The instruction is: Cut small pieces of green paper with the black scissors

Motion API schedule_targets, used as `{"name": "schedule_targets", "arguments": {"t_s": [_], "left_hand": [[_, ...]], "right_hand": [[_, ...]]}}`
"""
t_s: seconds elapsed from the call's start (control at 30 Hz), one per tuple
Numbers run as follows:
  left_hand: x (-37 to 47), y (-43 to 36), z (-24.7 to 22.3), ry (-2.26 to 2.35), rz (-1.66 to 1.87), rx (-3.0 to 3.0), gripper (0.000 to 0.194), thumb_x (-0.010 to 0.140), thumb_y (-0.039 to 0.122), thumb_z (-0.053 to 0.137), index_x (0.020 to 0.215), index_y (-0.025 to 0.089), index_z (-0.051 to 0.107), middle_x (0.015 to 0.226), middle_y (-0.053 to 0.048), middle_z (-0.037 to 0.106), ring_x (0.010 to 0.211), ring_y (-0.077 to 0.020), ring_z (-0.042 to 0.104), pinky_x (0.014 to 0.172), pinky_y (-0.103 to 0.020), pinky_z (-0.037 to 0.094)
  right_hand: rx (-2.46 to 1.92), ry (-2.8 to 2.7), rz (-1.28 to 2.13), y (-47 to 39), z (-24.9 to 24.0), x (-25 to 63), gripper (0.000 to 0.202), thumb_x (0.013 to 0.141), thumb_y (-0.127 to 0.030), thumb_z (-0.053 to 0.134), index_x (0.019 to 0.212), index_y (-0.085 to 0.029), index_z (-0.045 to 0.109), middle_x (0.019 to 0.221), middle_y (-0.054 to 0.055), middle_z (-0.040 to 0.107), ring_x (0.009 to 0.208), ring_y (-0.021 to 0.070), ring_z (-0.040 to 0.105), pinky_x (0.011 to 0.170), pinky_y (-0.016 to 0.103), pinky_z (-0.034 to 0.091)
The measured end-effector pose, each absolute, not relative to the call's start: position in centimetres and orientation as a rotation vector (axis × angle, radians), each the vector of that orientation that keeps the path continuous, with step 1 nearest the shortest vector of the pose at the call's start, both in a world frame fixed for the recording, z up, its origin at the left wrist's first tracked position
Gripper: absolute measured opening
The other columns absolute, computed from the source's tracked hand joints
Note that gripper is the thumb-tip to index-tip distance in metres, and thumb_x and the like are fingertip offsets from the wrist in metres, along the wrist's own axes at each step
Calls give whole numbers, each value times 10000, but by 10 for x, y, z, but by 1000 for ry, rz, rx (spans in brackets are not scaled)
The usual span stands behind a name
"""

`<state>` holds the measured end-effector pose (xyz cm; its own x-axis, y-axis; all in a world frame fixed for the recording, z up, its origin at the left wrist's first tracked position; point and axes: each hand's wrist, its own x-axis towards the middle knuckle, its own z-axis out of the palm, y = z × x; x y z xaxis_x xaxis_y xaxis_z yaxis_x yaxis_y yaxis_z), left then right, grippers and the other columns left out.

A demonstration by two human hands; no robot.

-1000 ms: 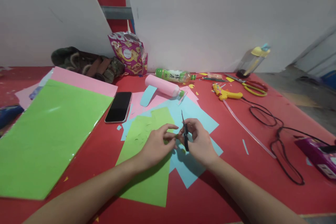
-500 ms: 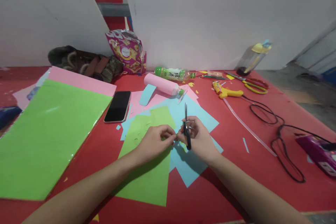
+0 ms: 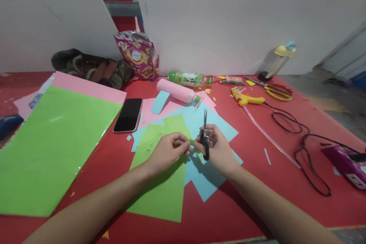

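At frame centre, a small green scrap (image 3: 191, 142) lies crosswise between left hand (image 3: 167, 151) and right hand (image 3: 219, 153), both hands' fingers pinching it, the right's also gripping upright scissors (image 3: 206, 151)

both forearms angled inward, left hand (image 3: 169, 151) and right hand (image 3: 217, 150) fingers curled

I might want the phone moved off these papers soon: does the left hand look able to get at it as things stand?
Probably yes: the phone lies face up beyond the left hand, nothing on top, though those fingers are at a green scrap.
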<state>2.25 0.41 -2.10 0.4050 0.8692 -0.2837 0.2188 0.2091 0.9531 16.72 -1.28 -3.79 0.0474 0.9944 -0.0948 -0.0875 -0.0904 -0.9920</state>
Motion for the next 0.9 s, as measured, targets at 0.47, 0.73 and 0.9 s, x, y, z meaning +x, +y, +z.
{"name": "schedule_targets", "arguments": {"t_s": [0.47,0.73,0.9], "left_hand": [[24,4,-25,1072,636,1236,131,746,220,513,654,129,495,587,-17,596,536,-96,546,571,-231,443],[24,3,-26,1094,641,1253,136,745,233,509,656,131,500,578,-23,592,528,-103,543,559,-244,448],[25,-1,-27,1092,627,1299,147,743,246,509,646,138,494,591,-32,599,543,-112,550,562,-250,450]], "right_hand": [[-1238,-1127,1207,-15,-43,167,377,592,-193,660,884,-217,423,704,-46,475,620,99,533,561,228,419],[-1244,-1098,1252,-15,-38,165,414,562,-170,681,878,-215,417,699,-50,469,615,95,510,562,227,404],[-1269,-1115,1249,-16,-37,165,408,563,-169,668,876,-213,410,703,-51,450,577,84,478,550,233,397]]}}
